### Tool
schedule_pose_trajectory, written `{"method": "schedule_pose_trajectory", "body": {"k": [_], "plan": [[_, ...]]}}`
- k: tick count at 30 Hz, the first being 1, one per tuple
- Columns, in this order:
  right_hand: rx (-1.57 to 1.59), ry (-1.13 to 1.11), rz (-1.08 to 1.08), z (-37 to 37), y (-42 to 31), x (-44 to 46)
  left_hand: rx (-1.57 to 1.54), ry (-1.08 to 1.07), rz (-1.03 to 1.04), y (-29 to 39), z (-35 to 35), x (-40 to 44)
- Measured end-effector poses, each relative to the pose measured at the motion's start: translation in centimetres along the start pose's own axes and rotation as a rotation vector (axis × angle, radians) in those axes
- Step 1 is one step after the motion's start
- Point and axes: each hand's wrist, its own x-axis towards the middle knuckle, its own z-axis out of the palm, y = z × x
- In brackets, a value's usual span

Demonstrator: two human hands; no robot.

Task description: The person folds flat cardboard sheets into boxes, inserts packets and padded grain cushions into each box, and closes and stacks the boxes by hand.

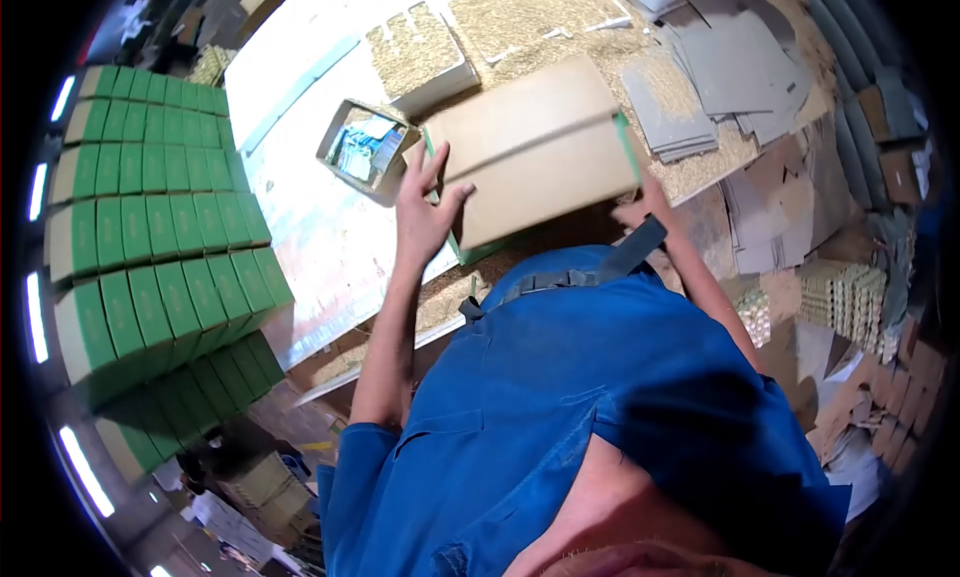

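Observation:
A brown cardboard box (545, 162) with green edges lies at the table's front edge. A seam runs lengthwise across its top, where the flaps meet. My left hand (428, 209) rests against its left end with the fingers spread, the thumb lying over the top edge. At the box's right front corner is my right hand (648, 205), its fingers smeared and partly hidden, so its grip does not show. Just left of the box stands a small open box (405, 162) holding blue and white packets or papers (362, 147).
Green and brown boxes (150, 222) are stacked high on the left. Behind the box are a tray (425, 62) of grain-like loose material and more of it spread on the table (310, 192). Grey cardboard sheets (735, 57) lie at the right; egg-tray-like stacks (845, 297) stand beyond.

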Motion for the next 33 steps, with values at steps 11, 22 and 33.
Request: {"method": "schedule_pose_trajectory", "body": {"k": [11,22,33], "plan": [[0.045,0.041,-0.287,-4.2,-12.1,2.9,-0.564,-0.023,-0.422,-4.1,-2.9,1.3],[-0.166,0.084,-0.572,-1.3,-12.1,10.0,-0.554,0.212,-0.333,-10.6,1.7,3.5],[-0.656,-0.062,-0.072,3.5,-10.0,20.3,-1.026,0.168,-0.681,-7.6,2.3,-2.9]]}}
